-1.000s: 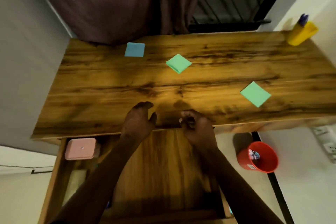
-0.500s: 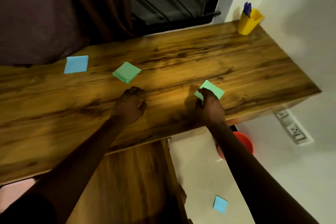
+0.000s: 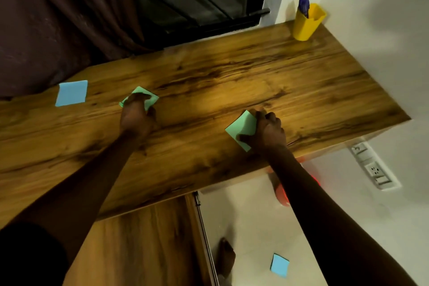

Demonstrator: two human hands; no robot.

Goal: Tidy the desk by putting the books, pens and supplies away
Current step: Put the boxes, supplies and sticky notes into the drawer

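Two grips at once.
Left hand curls round far pad, right hand pinches near pad, by distance from cup; lift both level lest sheets fan.

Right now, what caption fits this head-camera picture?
Left hand grips one green square sticky pad, right hand another, on the wooden desk.
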